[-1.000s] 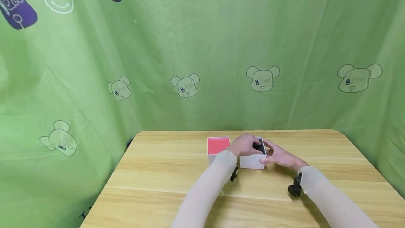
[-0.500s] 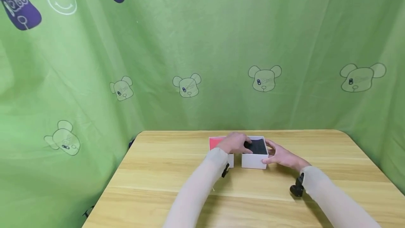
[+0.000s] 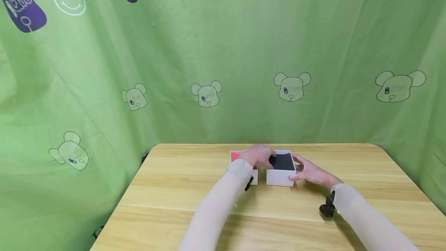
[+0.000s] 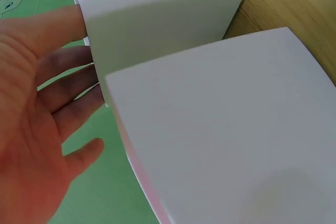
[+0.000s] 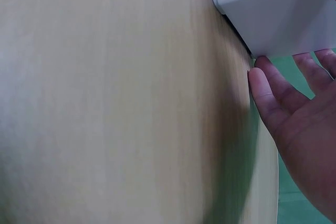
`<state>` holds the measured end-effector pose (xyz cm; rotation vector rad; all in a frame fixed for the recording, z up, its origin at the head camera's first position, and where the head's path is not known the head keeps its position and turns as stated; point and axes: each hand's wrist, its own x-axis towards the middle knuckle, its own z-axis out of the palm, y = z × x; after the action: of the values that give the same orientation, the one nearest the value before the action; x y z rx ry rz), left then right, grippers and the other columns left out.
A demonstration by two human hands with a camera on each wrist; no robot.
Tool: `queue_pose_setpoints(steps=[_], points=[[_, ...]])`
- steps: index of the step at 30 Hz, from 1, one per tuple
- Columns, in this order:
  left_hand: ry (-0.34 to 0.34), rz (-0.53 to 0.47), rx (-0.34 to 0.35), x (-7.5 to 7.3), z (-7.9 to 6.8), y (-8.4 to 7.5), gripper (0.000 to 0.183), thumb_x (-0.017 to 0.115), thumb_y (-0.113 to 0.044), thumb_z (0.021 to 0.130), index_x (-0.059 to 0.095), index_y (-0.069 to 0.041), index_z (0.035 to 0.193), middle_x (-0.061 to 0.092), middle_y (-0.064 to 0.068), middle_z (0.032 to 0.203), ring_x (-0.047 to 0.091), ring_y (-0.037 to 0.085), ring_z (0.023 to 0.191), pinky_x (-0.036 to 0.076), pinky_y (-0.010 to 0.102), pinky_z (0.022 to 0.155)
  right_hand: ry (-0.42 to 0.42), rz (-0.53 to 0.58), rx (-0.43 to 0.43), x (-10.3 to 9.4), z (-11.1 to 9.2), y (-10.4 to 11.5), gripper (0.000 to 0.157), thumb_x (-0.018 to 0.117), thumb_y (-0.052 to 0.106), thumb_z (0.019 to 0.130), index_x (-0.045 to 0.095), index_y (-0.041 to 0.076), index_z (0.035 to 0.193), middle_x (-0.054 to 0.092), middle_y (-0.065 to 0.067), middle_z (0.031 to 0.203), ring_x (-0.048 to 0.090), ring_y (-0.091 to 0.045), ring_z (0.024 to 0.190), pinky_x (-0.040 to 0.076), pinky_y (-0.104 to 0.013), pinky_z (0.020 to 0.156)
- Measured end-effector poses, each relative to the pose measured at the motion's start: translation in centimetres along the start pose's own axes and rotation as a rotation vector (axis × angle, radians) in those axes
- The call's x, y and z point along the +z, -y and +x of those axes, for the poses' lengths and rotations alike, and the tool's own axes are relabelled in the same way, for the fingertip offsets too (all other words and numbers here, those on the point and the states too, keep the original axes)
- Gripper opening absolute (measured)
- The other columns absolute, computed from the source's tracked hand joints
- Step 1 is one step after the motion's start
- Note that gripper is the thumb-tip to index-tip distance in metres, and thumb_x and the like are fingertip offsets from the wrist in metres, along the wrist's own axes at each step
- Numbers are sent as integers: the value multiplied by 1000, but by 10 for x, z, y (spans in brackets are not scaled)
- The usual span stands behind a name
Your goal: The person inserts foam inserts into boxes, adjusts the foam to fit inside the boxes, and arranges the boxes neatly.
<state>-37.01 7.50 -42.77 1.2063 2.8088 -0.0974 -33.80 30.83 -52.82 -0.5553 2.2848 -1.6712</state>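
A white box (image 3: 280,178) with a black fill or lining (image 3: 283,162) stands toward the table's far side. My left hand (image 3: 258,155) reaches over its left rim, thumb and fingers fairly straight; their tips pass behind the rim in the left wrist view. At the box's right side, my right hand (image 3: 308,172) holds it, thumb at the front corner and fingers farther back. Just left stands a second white box (image 3: 254,177) with a red inside (image 3: 237,155), partly covered by my left hand and wrist. Its white side (image 4: 220,124) fills much of the left wrist view.
The boxes stand a small gap apart on a wooden table (image 3: 167,189). A green curtain (image 3: 244,119) printed with bear heads hangs behind and around the table. Each wrist wears a black camera mount (image 3: 327,204).
My left hand has shifted left from over the black fill to the box's left rim, uncovering more black and hiding part of the red. My right hand has stayed at the box's side.
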Motion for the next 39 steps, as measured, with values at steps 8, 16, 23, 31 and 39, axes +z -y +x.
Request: queue_pose_setpoints(steps=[8, 16, 23, 31, 39], points=[[14, 52, 0, 0, 1, -5, 34, 72, -39, 81, 65, -26, 111, 62, -12, 97, 54, 5, 86, 43, 22, 80, -6, -3, 0, 2, -1, 2, 103, 76, 9, 78, 2, -5, 149, 3, -33, 150, 26, -53, 129, 34, -52, 100], [27, 3, -13, 6, 2, 2, 36, 72, -37, 83, 64, -24, 115, 62, -10, 100, 54, 5, 86, 44, 20, 79, -2, -3, -9, 6, 5, 2, 102, 76, 9, 79, 3, -5, 149, 3, -32, 151, 25, -53, 130, 32, -53, 101], [29, -45, -17, 14, -1, 5, 41, 72, -36, 83, 63, -22, 121, 62, -8, 108, 54, 5, 91, 43, 19, 82, 12, 3, -6, 10, 5, 0, 102, 76, 9, 79, 3, -4, 149, 1, -31, 151, 23, -53, 130, 30, -54, 102], [8, -167, -29, 12, -8, 9, 46, 67, -35, 88, 58, -20, 130, 58, -7, 124, 52, 5, 106, 40, 20, 92, 27, 28, -21, 11, 9, 4, 102, 76, 7, 79, 2, -4, 149, 5, -33, 150, 27, -53, 129, 37, -48, 99], [-107, -264, 35, -7, -42, 16, 48, 59, -33, 93, 52, -9, 135, 51, 0, 136, 50, 10, 119, 33, 20, 102, 24, 18, -32, 7, 2, 9, 104, 76, 3, 76, 1, -8, 147, 12, -39, 145, 29, -55, 126, 41, -46, 96]])
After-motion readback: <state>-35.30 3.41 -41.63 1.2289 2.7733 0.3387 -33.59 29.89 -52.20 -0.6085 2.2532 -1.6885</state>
